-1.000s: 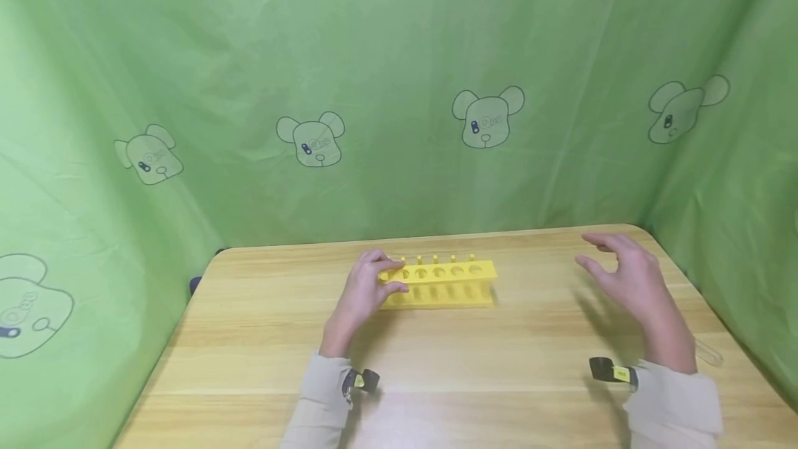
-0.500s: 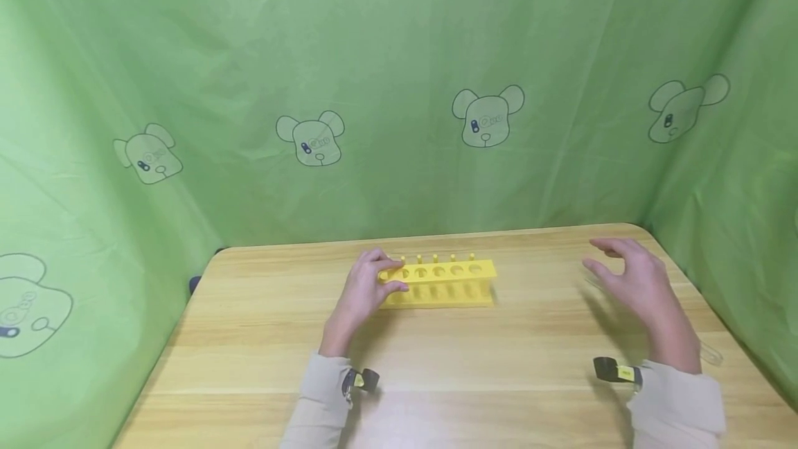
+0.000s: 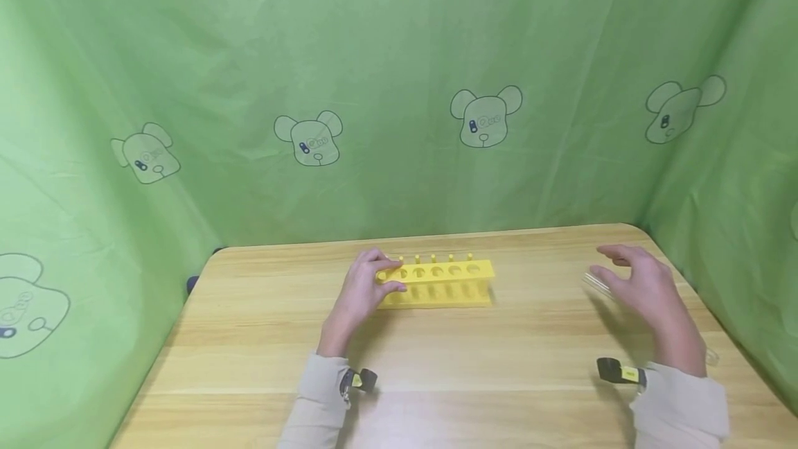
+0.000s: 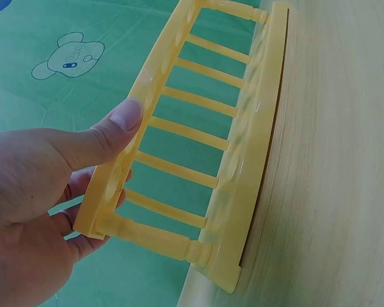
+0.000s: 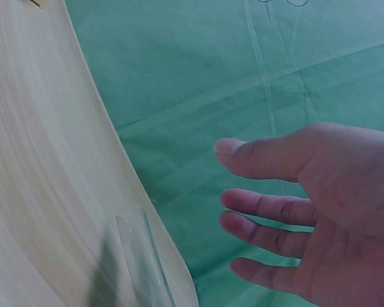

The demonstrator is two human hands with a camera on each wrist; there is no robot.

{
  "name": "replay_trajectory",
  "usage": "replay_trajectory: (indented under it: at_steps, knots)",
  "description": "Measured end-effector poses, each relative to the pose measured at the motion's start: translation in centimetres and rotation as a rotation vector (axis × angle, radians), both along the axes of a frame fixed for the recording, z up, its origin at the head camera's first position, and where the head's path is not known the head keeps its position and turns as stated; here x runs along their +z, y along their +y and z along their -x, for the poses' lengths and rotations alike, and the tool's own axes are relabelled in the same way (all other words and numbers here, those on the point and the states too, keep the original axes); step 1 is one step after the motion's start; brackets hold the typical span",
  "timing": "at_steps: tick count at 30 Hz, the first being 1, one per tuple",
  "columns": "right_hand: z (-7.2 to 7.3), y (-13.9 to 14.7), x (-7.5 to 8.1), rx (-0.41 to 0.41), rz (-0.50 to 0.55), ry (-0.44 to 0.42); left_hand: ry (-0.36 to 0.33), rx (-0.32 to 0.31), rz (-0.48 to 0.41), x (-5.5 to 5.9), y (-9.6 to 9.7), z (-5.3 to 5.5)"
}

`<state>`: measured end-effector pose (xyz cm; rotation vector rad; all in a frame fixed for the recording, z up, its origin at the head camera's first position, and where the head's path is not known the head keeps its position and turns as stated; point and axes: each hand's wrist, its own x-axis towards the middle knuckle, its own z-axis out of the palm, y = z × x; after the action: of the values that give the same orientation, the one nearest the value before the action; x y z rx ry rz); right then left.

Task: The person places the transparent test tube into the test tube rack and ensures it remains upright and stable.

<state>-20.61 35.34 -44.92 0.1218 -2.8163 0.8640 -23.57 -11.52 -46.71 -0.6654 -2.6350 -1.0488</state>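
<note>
Change noted: the right hand [image 3: 645, 286] sits slightly farther to its own side and closer to the person's body than a second ago. The far end of a clear tube [image 3: 598, 285], covered at that point, now shows below the thumb. The left hand [image 3: 361, 283] and the yellow rack [image 3: 445, 279] are unchanged.

Hands: the left pinches the rack's upper shelf at its left end, thumb on one side, fingers on the other. The right holds nothing; thumb and fingers are parted and loosely bent above the tube, apart from it.

Rack position: upright, toward the far side of the wooden table [image 3: 474, 345], left of the tube. Judgement: the rack seems steadied, and the right hand is better placed over the tube.

Surroundings: another clear end [image 3: 712, 357] shows beside the right wrist; I cannot tell whether it is the same tube. Green curtain [image 3: 399, 186] with bear heads behind. Obstruction: the right hand and forearm hide whatever lies between the two clear ends.
</note>
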Motion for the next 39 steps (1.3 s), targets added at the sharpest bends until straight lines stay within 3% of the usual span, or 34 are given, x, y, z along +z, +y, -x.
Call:
replay_trajectory:
  at_steps: [5, 26, 39]
  knots:
    - [-0.1, 0.2, -0.1, -0.004, 0.01, -0.065, -0.002, 0.008, 0.015, 0.0, 0.0, 0.0]
    - [0.2, 1.0, -1.6, -0.011, 0.039, -0.194, 0.011, 0.0, 0.007, 0.0, 0.0, 0.0]
    - [0.2, 1.2, -2.2, -0.005, 0.033, -0.218, -0.001, -0.004, 0.004, 0.1, 0.0, 0.0]
